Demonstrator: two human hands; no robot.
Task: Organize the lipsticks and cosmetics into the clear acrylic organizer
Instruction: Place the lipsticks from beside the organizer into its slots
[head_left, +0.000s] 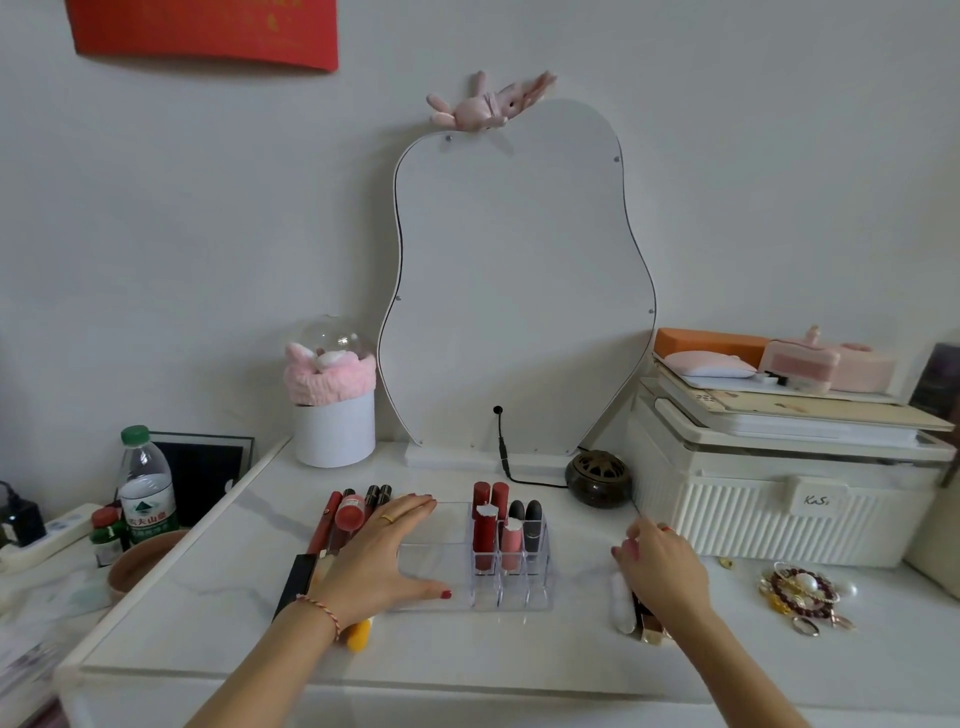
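Left hand: fingers straight, flat against clear acrylic organizer, frame centre | Right hand: fingers curled over cosmetics, grip indeterminate | Lipsticks upright in organizer.

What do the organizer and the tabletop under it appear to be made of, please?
The organizer looks like clear glossy plastic, probably acrylic: the lipsticks show through its walls. The tabletop looks like polished white marble or an imitation, with faint grey veins.
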